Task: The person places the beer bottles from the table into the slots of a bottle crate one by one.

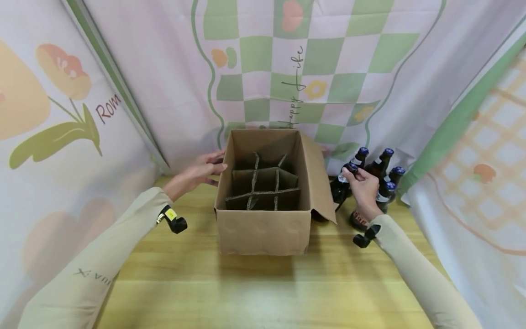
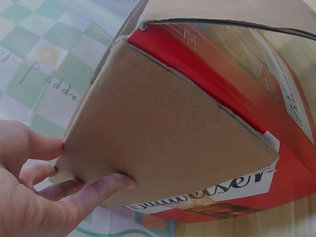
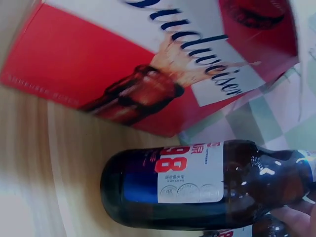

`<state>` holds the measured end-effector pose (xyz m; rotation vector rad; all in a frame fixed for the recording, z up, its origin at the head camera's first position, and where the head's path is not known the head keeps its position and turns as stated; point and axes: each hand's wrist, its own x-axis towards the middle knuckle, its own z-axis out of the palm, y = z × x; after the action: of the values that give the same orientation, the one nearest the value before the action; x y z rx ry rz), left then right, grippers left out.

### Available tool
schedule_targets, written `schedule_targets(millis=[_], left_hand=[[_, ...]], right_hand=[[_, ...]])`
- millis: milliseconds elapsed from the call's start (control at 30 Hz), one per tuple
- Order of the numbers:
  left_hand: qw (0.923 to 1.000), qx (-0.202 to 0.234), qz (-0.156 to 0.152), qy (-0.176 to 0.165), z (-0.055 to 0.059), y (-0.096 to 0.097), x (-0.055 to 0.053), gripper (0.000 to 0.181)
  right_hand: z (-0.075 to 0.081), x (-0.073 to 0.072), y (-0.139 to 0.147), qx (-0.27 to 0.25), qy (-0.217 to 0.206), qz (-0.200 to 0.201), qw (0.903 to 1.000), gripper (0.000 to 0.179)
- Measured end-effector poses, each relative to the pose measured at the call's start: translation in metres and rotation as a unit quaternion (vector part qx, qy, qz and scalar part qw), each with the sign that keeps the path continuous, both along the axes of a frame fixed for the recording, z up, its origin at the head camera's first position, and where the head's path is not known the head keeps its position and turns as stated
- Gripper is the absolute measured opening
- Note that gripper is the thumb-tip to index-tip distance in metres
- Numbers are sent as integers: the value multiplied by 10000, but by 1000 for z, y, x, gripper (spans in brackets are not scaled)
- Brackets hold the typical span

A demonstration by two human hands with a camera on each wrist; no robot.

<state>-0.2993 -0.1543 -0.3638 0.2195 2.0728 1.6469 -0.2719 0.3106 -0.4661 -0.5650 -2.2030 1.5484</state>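
Note:
An open cardboard carton [image 1: 263, 233] stands on the table, with a cardboard divider [image 1: 266, 180] forming several compartments inside. My left hand [image 1: 197, 173] is at the carton's left side; in the left wrist view its thumb and fingertips rest on the brown folded-down flap [image 2: 168, 118]. To the right of the carton, my right hand [image 1: 363, 187] pinches a dark beer bottle [image 3: 192, 185] by the neck, near its blue cap. That bottle has a red, white and blue label. Whether its base touches the table cannot be told.
Several other dark bottles [image 1: 382, 160] with blue caps stand close together around and behind my right hand. The carton's right flap [image 1: 318, 178] hangs outward toward them. A patterned curtain [image 1: 287, 59] closes off the back, and the wooden table [image 1: 263, 292] extends in front.

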Motion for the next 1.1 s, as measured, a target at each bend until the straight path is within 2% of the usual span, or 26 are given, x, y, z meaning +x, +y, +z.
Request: schedule_targets(millis=[100,233,400,600,700,967,1100], left_hand=[[10000,29,-14,-9,0,0,0,72],[10000,-6,-13,-6,0,-1,0,72],[10000,-18,6,-34,0,-2,1,72],[10000,20,26,19,0,-1,1,72],[10000,16,40,-3,0,-1,1,73],[10000,59,0,-41,0,-2,1,72],[9999,99,-27,-27,-1,-2,1,73]], right_hand=[[8,2,1,-193,-14,23,9998,65],[21,7,0,-395,201,198,9988,56],[38,14,-2,-826,234,399,9955,63],[57,17,-1,-464,-109,480,9977,74],[65,19,0,-337,-150,442,9983,76],[84,21,3,155,387,443,9982,60],[94,21,4,152,528,477,9974,57]])
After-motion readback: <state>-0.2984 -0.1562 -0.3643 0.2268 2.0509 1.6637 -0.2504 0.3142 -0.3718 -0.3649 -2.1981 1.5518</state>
